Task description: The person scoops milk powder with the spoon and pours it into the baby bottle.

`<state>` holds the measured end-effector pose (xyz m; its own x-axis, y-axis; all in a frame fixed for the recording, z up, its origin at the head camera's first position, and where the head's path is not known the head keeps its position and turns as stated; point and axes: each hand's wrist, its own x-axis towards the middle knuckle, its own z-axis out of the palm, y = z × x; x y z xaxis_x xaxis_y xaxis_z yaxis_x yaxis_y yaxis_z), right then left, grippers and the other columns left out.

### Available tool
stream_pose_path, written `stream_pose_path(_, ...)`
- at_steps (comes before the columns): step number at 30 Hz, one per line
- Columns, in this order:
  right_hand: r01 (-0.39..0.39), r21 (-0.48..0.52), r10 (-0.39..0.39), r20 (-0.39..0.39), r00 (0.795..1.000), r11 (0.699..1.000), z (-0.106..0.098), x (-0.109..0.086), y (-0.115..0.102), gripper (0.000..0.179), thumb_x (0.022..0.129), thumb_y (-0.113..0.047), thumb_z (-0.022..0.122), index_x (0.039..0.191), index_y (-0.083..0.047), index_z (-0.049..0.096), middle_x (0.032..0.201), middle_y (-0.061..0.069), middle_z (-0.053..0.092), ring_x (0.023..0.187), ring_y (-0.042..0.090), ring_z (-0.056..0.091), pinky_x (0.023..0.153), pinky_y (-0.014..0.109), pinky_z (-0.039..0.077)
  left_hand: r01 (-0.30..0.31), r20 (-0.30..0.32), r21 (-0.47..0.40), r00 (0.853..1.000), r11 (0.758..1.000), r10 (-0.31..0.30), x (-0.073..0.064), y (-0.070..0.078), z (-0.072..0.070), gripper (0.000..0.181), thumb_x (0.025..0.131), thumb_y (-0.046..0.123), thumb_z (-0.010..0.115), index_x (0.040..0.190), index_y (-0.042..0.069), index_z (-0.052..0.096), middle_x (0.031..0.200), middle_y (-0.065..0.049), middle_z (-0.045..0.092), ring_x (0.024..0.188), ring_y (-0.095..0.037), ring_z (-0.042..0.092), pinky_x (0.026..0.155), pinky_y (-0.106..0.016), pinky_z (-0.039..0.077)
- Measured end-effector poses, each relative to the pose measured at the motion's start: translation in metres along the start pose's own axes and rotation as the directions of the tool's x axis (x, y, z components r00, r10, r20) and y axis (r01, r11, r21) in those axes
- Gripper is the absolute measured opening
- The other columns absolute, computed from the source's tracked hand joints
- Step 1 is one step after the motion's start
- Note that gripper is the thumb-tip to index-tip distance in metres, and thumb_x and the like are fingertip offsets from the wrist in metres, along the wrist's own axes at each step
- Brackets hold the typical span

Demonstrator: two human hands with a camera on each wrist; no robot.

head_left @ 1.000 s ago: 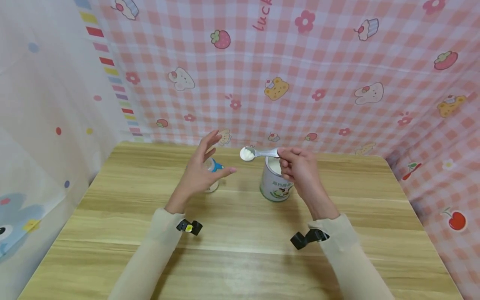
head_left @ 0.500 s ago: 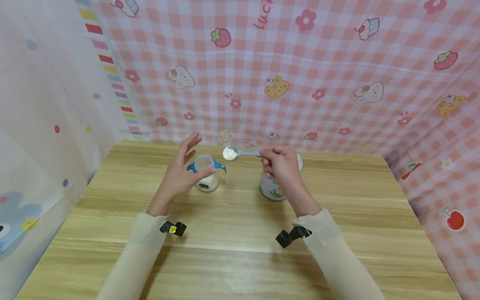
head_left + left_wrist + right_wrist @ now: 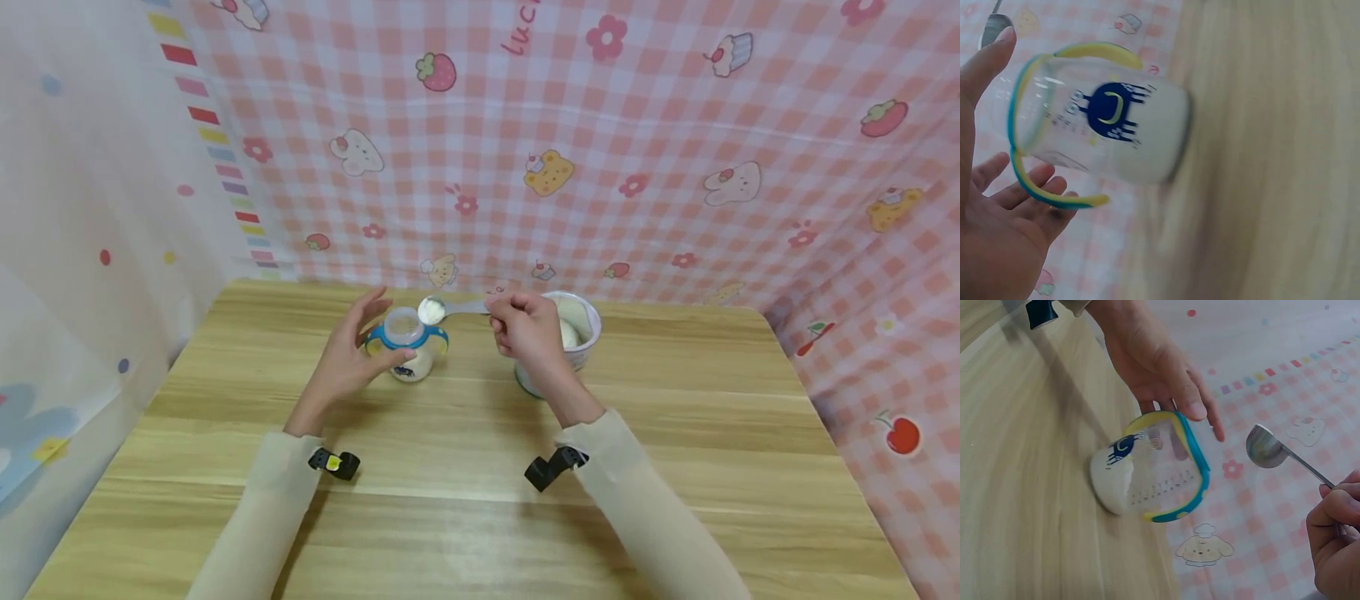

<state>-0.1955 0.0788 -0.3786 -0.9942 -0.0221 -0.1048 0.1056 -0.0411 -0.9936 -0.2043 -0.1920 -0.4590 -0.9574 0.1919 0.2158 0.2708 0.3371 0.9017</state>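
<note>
A clear baby bottle [image 3: 415, 367] with a blue collar and two yellow-and-blue handles stands upright on the table, pale powder in its lower part. My left hand [image 3: 347, 358] is spread around its left side, thumb in front and fingers behind; in the left wrist view the fingers [image 3: 1041, 184] are loosely extended beside one handle. My right hand [image 3: 528, 329] pinches the handle of a metal measuring spoon [image 3: 432, 312]. White powder fills the spoon's bowl, held level just to the right of the bottle's open mouth. The right wrist view shows the round underside of the spoon [image 3: 1265, 449].
An open milk powder can [image 3: 594, 333] with white powder inside stands right of the bottle, partly hidden behind my right hand. A pink checked cloth [image 3: 480, 150] hangs along the table's back edge. Wooden tabletop [image 3: 450, 517] stretches toward me.
My right hand has carried the filled spoon left, from above the can to beside the bottle's mouth. My left hand has moved left and down around the bottle, which stays in place.
</note>
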Motion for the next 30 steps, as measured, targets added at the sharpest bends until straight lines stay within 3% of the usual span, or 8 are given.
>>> stream_pose_path(7, 0.027, -0.008, -0.027, -0.015, 1.0, 1.0, 0.015, 0.006, 0.008, 0.017, 0.101, -0.009, 0.059, 0.098, 0.005, 0.069, 0.064, 0.0, 0.056, 0.048, 0.007, 0.043, 0.042, 0.016, 0.036, 0.086, 0.049, 0.024, 0.995, 0.996, -0.087, 0.0, -0.015, 0.0, 0.099, 0.082, 0.027, 0.089, 0.161, 0.022, 0.029, 0.156, -0.012, 0.047, 0.147, -0.034, 0.041, 0.125, -0.058, 0.031)
stream_pose_path(12, 0.049, -0.013, -0.049, -0.009, 0.999, 0.999, 0.024, 0.009, 0.014, 0.016, 0.1, -0.009, 0.06, 0.095, 0.003, 0.07, 0.063, -0.001, 0.056, 0.047, 0.007, 0.043, 0.042, 0.017, 0.037, 0.14, 0.079, 0.017, 0.987, 0.99, -0.14, -0.001, -0.021, 0.001, 0.097, 0.082, 0.031, 0.089, 0.16, 0.025, 0.032, 0.16, -0.014, 0.042, 0.147, -0.035, 0.041, 0.123, -0.057, 0.035)
stream_pose_path(17, 0.059, -0.023, -0.059, -0.008, 0.998, 0.998, 0.031, 0.011, 0.019, 0.018, 0.099, -0.01, 0.063, 0.096, 0.007, 0.069, 0.062, -0.002, 0.055, 0.047, 0.006, 0.044, 0.043, 0.016, 0.039, 0.134, 0.09, -0.041, 0.987, 0.99, -0.13, -0.001, -0.024, 0.003, 0.092, 0.08, 0.026, 0.09, 0.156, 0.027, 0.039, 0.156, -0.01, 0.046, 0.142, -0.031, 0.045, 0.114, -0.053, 0.043)
stream_pose_path(24, 0.091, -0.09, -0.094, -0.031, 0.995, 0.992, 0.038, 0.012, 0.027, 0.023, 0.1, -0.019, 0.068, 0.094, 0.004, 0.07, 0.063, -0.002, 0.058, 0.048, 0.007, 0.048, 0.044, 0.016, 0.042, 0.118, 0.086, -0.042, 0.99, 0.992, -0.114, -0.001, -0.025, 0.004, 0.079, 0.081, 0.02, 0.089, 0.149, 0.018, 0.048, 0.146, -0.01, 0.055, 0.132, -0.031, 0.052, 0.111, -0.052, 0.045)
stream_pose_path(30, 0.14, -0.125, -0.142, -0.006, 0.99, 0.982, 0.04, 0.014, 0.033, 0.025, 0.101, -0.021, 0.066, 0.095, 0.003, 0.069, 0.066, -0.001, 0.058, 0.052, 0.007, 0.05, 0.045, 0.015, 0.042, 0.118, 0.08, -0.022, 0.99, 0.993, -0.116, 0.0, -0.027, 0.003, 0.075, 0.081, 0.02, 0.089, 0.146, 0.017, 0.051, 0.143, -0.01, 0.058, 0.13, -0.031, 0.054, 0.11, -0.053, 0.047)
